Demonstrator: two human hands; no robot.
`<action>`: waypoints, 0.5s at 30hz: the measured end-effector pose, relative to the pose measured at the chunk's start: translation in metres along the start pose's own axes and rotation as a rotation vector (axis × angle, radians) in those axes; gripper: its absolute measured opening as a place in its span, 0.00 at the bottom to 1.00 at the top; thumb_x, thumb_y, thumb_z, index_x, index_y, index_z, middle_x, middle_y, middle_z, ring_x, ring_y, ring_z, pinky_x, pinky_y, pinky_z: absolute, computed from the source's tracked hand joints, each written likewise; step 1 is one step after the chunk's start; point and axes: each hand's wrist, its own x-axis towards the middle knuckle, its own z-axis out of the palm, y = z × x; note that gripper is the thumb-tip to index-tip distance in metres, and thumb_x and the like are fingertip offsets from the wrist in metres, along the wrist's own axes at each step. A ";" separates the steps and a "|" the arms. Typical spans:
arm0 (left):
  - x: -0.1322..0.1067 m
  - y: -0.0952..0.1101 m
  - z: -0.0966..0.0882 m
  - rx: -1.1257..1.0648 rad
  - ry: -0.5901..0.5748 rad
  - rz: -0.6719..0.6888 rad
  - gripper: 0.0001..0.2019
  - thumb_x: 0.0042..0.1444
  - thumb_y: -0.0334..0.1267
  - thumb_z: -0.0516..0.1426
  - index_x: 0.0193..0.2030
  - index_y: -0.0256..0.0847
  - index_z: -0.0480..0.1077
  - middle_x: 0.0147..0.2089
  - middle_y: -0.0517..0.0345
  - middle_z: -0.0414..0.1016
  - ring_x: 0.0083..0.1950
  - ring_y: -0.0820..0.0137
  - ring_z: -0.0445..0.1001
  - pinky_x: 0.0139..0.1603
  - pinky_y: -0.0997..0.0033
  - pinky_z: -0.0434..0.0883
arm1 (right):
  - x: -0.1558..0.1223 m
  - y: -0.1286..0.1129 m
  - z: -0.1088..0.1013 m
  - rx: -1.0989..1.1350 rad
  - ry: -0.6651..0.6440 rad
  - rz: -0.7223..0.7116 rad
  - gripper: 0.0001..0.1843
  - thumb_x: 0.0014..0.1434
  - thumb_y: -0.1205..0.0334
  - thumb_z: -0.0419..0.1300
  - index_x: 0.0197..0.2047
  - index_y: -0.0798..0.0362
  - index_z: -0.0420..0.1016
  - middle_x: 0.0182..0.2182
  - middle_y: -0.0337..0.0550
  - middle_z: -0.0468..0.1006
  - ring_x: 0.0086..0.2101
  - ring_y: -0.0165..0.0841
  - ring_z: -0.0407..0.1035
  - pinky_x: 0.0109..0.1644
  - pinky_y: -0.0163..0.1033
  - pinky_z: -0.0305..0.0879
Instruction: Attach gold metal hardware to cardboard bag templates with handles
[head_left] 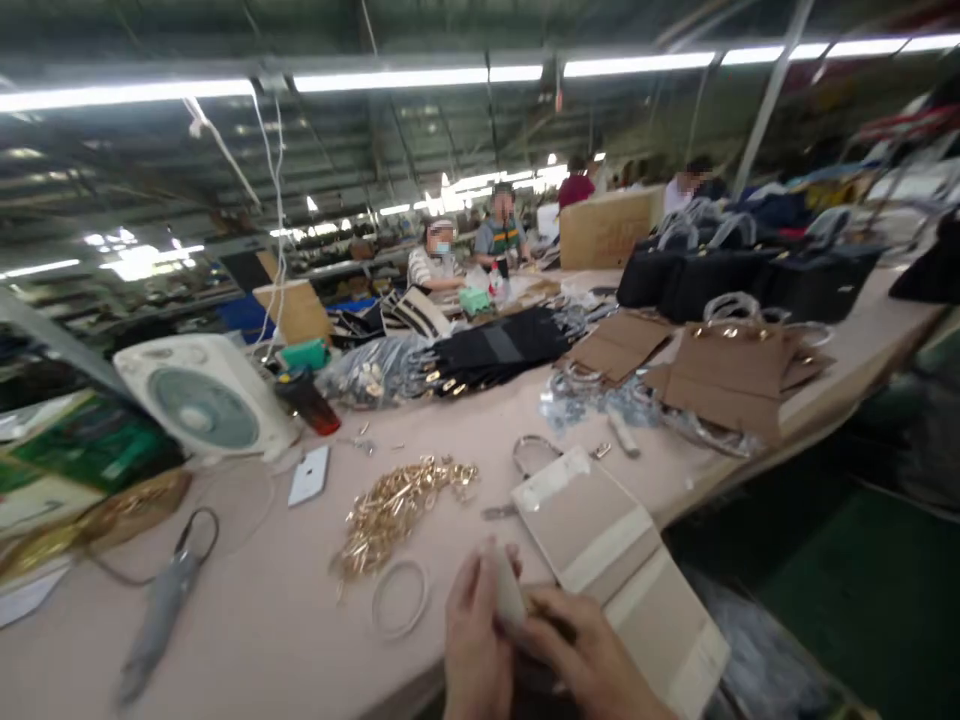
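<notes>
Low in the head view, my left hand point(474, 632) is closed around a pale, strip-like piece point(510, 592), whose exact kind I cannot make out. At the lower end of that piece, the fingers of my right hand point(600, 655) are bent and pressed against it. My fingers hide part of it. A flat beige bag panel point(585, 525) with pale tape strips lies beside my hands and reaches past the table edge, with a looped handle point(534, 448) at its far end. To the left is a heap of gold-coloured metal fittings point(394, 510), near a white ring-shaped roll point(400, 598).
A grey corded tool point(161, 615), a phone point(308, 476), a dark cup point(309, 402) and a box fan point(206, 395) stand or lie leftward. Black straps point(499, 350), brown bag pieces point(724, 375) and black bags point(697, 280) cover the far side. Several people work beyond.
</notes>
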 end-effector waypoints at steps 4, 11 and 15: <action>0.020 -0.004 0.008 -0.355 -0.141 -0.140 0.30 0.44 0.55 0.75 0.50 0.41 0.79 0.45 0.49 0.83 0.45 0.64 0.82 0.48 0.66 0.79 | -0.020 0.008 0.010 0.054 0.061 0.062 0.22 0.70 0.44 0.57 0.49 0.51 0.85 0.35 0.43 0.82 0.35 0.36 0.73 0.41 0.37 0.71; 0.028 0.015 0.009 -0.419 -0.127 -0.043 0.29 0.47 0.51 0.75 0.55 0.46 0.78 0.48 0.54 0.83 0.35 0.76 0.78 0.39 0.76 0.76 | -0.018 0.016 0.011 -0.002 0.040 0.053 0.21 0.72 0.46 0.56 0.52 0.49 0.84 0.36 0.41 0.84 0.36 0.36 0.74 0.41 0.36 0.69; 0.036 0.022 0.004 -0.373 -0.120 0.076 0.28 0.49 0.52 0.74 0.55 0.46 0.78 0.47 0.55 0.83 0.31 0.79 0.74 0.32 0.80 0.72 | -0.020 0.014 0.023 -0.029 -0.012 0.025 0.18 0.72 0.52 0.55 0.52 0.48 0.84 0.38 0.40 0.84 0.39 0.36 0.76 0.44 0.36 0.70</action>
